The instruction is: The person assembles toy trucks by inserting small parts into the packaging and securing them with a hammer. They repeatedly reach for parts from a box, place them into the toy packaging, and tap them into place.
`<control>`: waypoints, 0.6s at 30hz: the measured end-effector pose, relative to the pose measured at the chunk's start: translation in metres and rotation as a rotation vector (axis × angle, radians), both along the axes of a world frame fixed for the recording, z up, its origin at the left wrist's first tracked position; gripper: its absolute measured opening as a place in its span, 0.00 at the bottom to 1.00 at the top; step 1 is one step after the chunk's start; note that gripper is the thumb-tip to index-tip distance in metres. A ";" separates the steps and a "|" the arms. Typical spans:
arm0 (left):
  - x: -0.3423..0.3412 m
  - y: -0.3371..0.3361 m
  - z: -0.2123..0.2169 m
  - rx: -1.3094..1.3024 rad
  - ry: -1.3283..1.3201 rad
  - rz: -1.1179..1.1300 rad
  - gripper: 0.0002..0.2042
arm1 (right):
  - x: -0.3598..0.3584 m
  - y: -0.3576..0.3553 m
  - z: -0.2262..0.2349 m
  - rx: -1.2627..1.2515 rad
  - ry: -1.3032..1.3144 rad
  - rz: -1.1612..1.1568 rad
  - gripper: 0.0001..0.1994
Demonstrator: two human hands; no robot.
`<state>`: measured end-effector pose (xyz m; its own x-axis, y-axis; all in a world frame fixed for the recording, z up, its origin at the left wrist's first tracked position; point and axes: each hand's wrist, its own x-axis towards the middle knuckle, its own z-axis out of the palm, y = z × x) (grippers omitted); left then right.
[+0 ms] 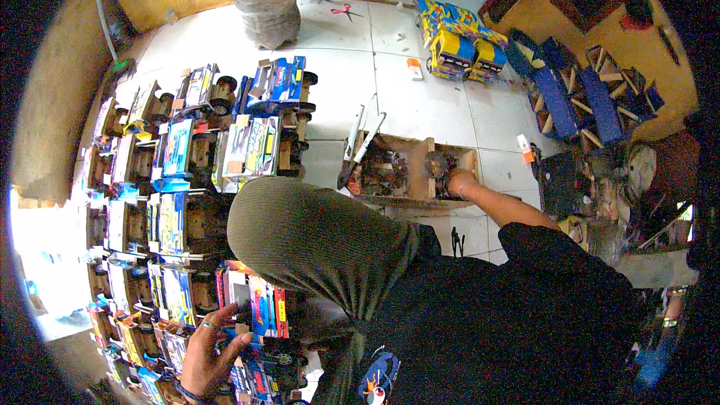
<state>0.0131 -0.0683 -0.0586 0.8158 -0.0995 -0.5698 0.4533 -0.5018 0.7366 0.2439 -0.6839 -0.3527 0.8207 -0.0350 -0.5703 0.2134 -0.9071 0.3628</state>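
Observation:
My right hand (460,181), with a bracelet at the wrist, reaches down into the right compartment of a wooden box (431,202). Its fingers are hidden among dark small parts (438,163), so what they hold does not show. More dark parts (384,171) lie in the left compartment. At the lower left, my left hand (208,354), wearing a ring, has thumb and fingers apart. It is over the toy trucks, nearest to a red, white and blue toy truck (268,307). Whether its fingertips touch that truck, I cannot tell.
Rows of toy trucks (171,221) fill the left. A white-handled tool (358,142) leans at the box; black handles (457,241) are nearer. Red scissors (346,11), a plastic-wrapped bundle (266,7), yellow-blue trucks (454,52) and blue wooden-framed pieces (559,101) stand beyond. Olive ribbed cloth (315,236) blocks the middle.

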 end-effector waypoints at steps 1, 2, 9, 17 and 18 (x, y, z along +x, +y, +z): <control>0.001 -0.001 0.002 -0.002 0.006 0.009 0.27 | -0.008 0.001 -0.003 -0.001 -0.050 0.012 0.13; 0.003 -0.003 0.002 -0.051 0.035 0.057 0.27 | -0.011 0.002 -0.005 -0.002 -0.102 0.026 0.15; 0.004 -0.005 0.008 -0.030 0.035 0.025 0.27 | 0.035 -0.020 0.070 0.285 0.128 -0.093 0.11; 0.004 -0.005 0.009 -0.041 0.021 0.016 0.27 | 0.051 -0.020 0.070 0.313 0.121 -0.018 0.08; 0.003 -0.005 0.009 -0.043 0.022 0.010 0.27 | 0.047 -0.022 0.047 0.134 0.176 -0.206 0.09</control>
<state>0.0160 -0.0733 -0.0491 0.8042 -0.1165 -0.5829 0.4743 -0.4654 0.7473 0.2911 -0.7060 -0.3054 0.6925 -0.1047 -0.7137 0.0692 -0.9752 0.2102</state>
